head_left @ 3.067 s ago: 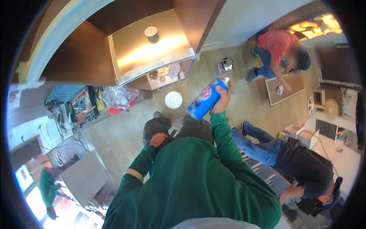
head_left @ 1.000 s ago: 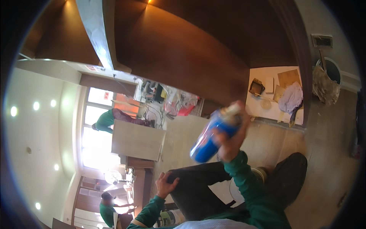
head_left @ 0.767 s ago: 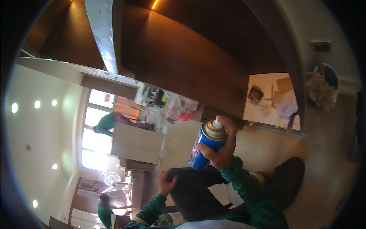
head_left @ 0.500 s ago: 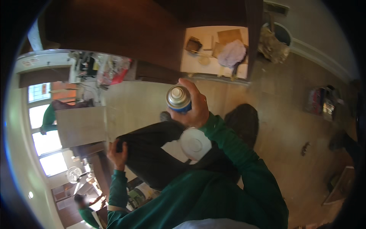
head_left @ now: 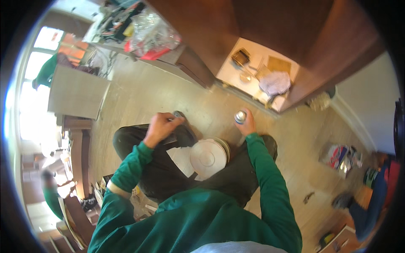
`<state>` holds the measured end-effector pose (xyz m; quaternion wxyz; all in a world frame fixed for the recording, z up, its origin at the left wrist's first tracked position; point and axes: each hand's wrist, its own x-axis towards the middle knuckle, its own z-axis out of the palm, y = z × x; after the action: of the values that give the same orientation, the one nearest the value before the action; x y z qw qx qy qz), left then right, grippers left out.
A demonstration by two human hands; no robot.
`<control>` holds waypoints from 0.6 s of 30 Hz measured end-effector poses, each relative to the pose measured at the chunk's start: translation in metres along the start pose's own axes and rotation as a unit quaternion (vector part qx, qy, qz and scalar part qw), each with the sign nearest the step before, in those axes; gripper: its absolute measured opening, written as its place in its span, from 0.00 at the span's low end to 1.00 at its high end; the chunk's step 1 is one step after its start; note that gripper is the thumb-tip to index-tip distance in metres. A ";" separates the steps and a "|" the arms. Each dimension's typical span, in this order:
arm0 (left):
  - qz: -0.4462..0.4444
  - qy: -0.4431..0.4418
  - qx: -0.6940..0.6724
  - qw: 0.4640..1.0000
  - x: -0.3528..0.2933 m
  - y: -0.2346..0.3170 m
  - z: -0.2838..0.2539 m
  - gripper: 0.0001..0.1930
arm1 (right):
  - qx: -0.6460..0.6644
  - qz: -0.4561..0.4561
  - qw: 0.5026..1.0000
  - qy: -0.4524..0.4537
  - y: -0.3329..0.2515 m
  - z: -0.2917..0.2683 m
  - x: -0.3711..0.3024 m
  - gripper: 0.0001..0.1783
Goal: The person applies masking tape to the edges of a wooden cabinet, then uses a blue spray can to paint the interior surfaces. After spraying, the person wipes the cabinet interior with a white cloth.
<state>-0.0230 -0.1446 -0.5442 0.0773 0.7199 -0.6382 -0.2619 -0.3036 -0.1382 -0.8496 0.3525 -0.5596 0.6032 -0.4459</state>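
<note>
Seated on the floor, a person grips a spray can (head_left: 240, 117) in the right hand (head_left: 248, 125); the left hand (head_left: 159, 127) rests clenched on the knee (head_left: 185, 134), a white disc (head_left: 207, 158) in the lap.

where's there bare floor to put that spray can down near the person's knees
Bare wooden floor lies ahead of the knees, bordered by the grey box and the dark cabinet. Another bare patch sits right of the right hand holding the spray can, toward the white baseboard. The lap is crowded with white round plates; the low shelf is cluttered.
</note>
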 end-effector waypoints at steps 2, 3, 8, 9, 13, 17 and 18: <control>0.022 0.020 -0.030 0.999 0.001 0.001 0.007 0.20 | -0.004 -0.018 1.000 0.015 -0.002 0.002 -0.005 0.38; 0.041 0.037 -0.034 0.998 0.001 0.000 0.007 0.20 | -0.019 -0.022 1.000 0.003 0.000 0.002 -0.007 0.36; 0.080 0.132 -0.077 0.985 0.013 0.036 -0.040 0.16 | -0.019 0.023 0.999 -0.041 0.010 0.002 -0.023 0.41; 0.109 0.151 -0.118 0.975 0.021 0.053 -0.054 0.14 | -0.067 -0.041 0.997 0.010 0.026 -0.002 -0.022 0.38; 0.228 0.305 -0.149 0.913 0.007 0.109 -0.151 0.11 | -0.069 -0.035 0.996 -0.039 -0.005 -0.009 -0.018 0.46; 0.379 0.328 -0.153 0.852 0.001 0.195 -0.222 0.10 | -0.123 -0.030 0.992 -0.019 -0.007 -0.036 -0.034 0.50; 0.430 0.371 -0.102 0.817 0.002 0.216 -0.237 0.11 | -0.130 -0.022 0.991 -0.001 -0.008 -0.042 -0.039 0.48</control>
<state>-0.0998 -0.2370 -0.2464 0.4862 0.4026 -0.7753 0.0210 -0.3348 -0.0933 -0.8302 0.2672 -0.6143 0.6430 -0.3712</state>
